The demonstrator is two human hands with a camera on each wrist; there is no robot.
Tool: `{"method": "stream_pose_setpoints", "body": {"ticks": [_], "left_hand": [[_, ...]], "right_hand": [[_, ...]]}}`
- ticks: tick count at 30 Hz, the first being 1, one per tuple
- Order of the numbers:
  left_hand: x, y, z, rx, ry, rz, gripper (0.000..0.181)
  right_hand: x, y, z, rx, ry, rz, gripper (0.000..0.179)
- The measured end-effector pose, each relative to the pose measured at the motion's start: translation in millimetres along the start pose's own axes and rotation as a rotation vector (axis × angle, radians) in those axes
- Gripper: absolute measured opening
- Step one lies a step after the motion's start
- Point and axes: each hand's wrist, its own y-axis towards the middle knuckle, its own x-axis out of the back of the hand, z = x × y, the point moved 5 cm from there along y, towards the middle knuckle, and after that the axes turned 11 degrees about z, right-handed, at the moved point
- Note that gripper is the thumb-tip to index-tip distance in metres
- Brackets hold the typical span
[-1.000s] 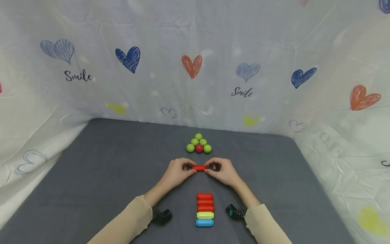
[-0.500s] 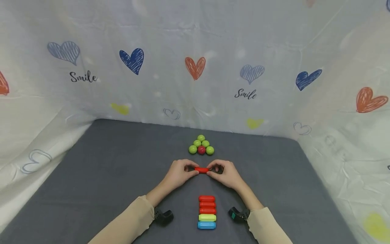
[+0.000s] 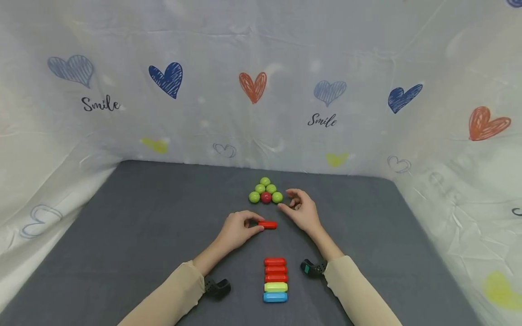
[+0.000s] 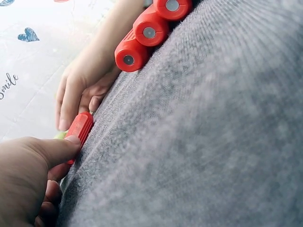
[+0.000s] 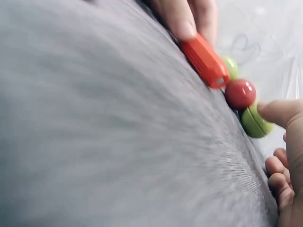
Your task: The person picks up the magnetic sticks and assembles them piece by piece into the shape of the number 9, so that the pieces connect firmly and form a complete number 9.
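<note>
Red rod (image 3: 269,225) lies alone at centre, its left end pinched by the left hand (image 3: 238,227), probably to steady it, while the right hand (image 3: 304,212), fingers parted, is beside the far rightmost green ball (image 3: 277,197).

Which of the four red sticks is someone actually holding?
The red, ridged, plastic-looking stick set apart, nearest the shiny, round red ball: the left hand pinches its left end. The other three red sticks lie side by side, untouched.
</note>
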Motion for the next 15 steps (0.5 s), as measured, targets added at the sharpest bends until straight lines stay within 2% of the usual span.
{"method": "stream_pose_setpoints", "body": {"ticks": [4,7,11,15], "left_hand": [[2.7,0.8,1.1,-0.011,0.0,-0.009,0.018],[2.9,1.1,2.4,-0.002,0.004,-0.006,0.018],[1.3,0.2,2.3,0.006,0.006,0.01,0.019],[-0.4,-0.6,0.7,-0.004,0.005,0.002,0.018]], "right_hand": [[-3,16.3,-2,-0.004,-0.003,-0.001,0.052],[-7,22.9,-3,-0.012,-0.033,0.01,0.046],[-9,24.0,-3,-0.02,-0.073,0.012,0.036],[-9,21.2,-3,-0.007,-0.081,0.01,0.035]]}}
